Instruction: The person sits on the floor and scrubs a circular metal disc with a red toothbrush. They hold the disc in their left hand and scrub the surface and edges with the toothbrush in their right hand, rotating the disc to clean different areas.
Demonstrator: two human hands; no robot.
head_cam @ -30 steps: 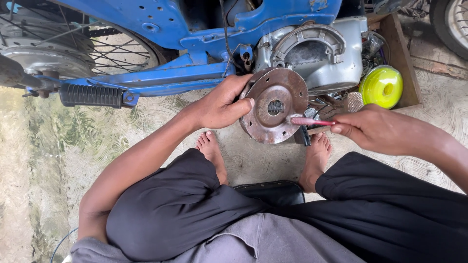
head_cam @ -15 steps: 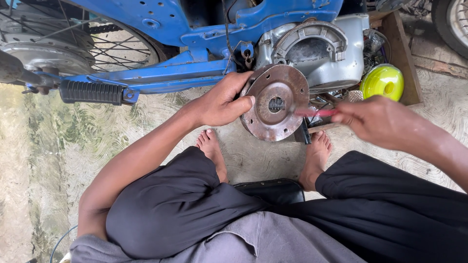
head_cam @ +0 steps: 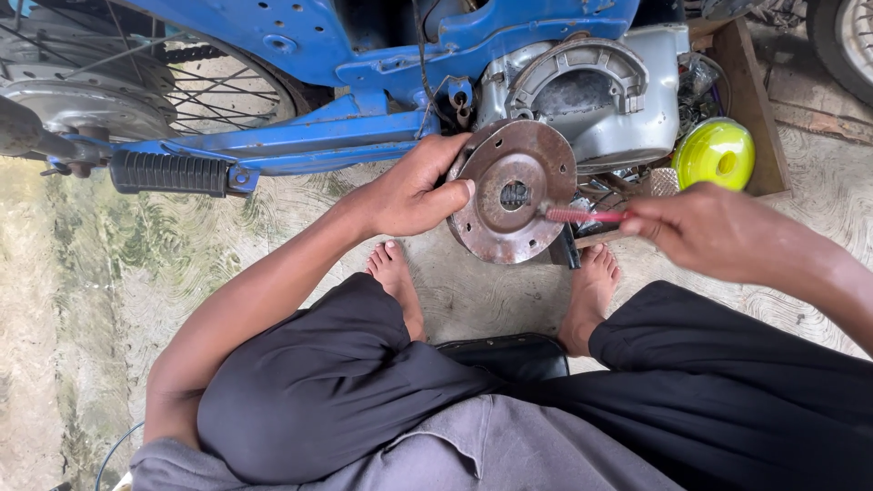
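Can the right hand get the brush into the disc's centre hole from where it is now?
Probably yes: the right hand holds the brush tip just beside the hole, and the left hand grips only the disc rim.

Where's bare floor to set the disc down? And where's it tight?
Bare concrete lies between the two bare feet, under the rusty round metal disc, and left of the left arm below the black rubber footpeg. It is crowded right of the disc: the red-handled tool, right hand, yellow-green round spool and wooden crate pack together.
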